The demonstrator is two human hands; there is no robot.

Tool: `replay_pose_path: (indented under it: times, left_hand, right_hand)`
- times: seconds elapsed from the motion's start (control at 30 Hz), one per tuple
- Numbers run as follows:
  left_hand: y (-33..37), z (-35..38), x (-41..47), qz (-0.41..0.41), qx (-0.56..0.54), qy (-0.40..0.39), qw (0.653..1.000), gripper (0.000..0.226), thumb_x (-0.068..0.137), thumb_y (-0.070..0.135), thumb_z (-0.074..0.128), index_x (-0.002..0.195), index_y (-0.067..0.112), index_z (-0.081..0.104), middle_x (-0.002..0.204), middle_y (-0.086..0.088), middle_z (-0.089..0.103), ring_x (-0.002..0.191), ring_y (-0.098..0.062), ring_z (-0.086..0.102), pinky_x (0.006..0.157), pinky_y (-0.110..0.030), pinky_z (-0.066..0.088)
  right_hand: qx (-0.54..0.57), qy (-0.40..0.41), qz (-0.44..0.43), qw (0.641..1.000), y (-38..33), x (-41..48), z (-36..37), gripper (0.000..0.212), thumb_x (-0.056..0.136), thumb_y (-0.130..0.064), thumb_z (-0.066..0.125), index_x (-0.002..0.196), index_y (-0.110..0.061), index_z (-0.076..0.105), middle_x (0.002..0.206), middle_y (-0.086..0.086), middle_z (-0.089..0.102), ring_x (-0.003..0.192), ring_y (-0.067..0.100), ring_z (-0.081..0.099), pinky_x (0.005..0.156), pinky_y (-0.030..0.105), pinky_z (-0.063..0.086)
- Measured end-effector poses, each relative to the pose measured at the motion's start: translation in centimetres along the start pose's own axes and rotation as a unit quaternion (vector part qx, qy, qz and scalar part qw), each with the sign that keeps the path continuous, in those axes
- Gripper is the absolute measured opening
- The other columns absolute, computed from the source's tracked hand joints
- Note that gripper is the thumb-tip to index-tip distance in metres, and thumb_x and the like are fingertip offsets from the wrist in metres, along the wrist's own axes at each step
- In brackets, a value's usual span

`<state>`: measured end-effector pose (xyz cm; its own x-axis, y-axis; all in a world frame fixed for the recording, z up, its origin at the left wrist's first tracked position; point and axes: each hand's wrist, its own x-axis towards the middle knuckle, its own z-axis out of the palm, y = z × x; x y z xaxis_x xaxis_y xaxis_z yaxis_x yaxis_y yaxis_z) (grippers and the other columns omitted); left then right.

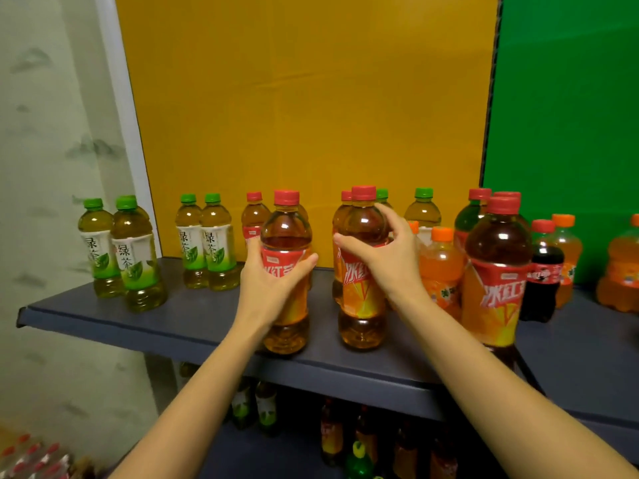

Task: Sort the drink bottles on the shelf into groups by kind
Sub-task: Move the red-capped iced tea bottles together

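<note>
On the dark shelf point(193, 326) stand several bottles. My left hand point(269, 281) is wrapped around a red-capped iced tea bottle point(286, 233) near the shelf's front edge. My right hand point(387, 257) grips a second red-capped iced tea bottle point(361, 305) just to its right. Several green tea bottles point(135, 254) with green caps stand at the left. Another iced tea bottle point(494, 271) stands at the front right, with orange soda bottles point(441, 267) and a small cola bottle point(541, 271) beside it. Two more green-capped bottles point(422, 209) stand at the back, partly hidden.
A yellow panel point(304, 98) and a green panel point(567, 115) back the shelf. A lower shelf holds more bottles point(332, 433). Packed bottles point(34, 458) lie at the bottom left. A patterned curtain point(52, 133) hangs at the left.
</note>
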<state>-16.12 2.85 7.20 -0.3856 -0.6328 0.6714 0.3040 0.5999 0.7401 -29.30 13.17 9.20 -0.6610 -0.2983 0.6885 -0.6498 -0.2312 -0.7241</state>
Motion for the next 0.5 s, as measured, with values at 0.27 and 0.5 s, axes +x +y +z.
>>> replay_pose_path:
  times: [0.27, 0.5]
  left_hand:
    - [-4.9, 0.9, 4.0, 0.0, -0.002, -0.026, 1.0, 0.059, 0.066, 0.026, 0.08, 0.117, 0.021, 0.051, 0.109, 0.009, 0.063, 0.098, 0.0, 0.061, 0.083, -0.02, 0.049]
    - [-7.5, 2.0, 5.2, -0.007, -0.02, -0.004, 1.0, 0.064, 0.065, 0.036, 0.079, 0.12, 0.022, 0.049, 0.114, 0.003, 0.062, 0.106, -0.011, 0.06, 0.093, -0.032, 0.048]
  right_hand:
    - [-0.018, 0.013, 0.005, 1.0, 3.2, 1.5, 3.4, 0.072, 0.056, -0.038, 0.086, 0.12, -0.026, 0.056, 0.118, 0.003, 0.057, 0.113, 0.018, 0.054, 0.097, 0.034, 0.046]
    - [0.0, 0.018, -0.018, 1.0, 3.9, -0.3, 4.5, 0.076, 0.065, -0.049, 0.072, 0.13, -0.022, 0.042, 0.124, -0.003, 0.049, 0.117, 0.006, 0.048, 0.095, 0.011, 0.04]
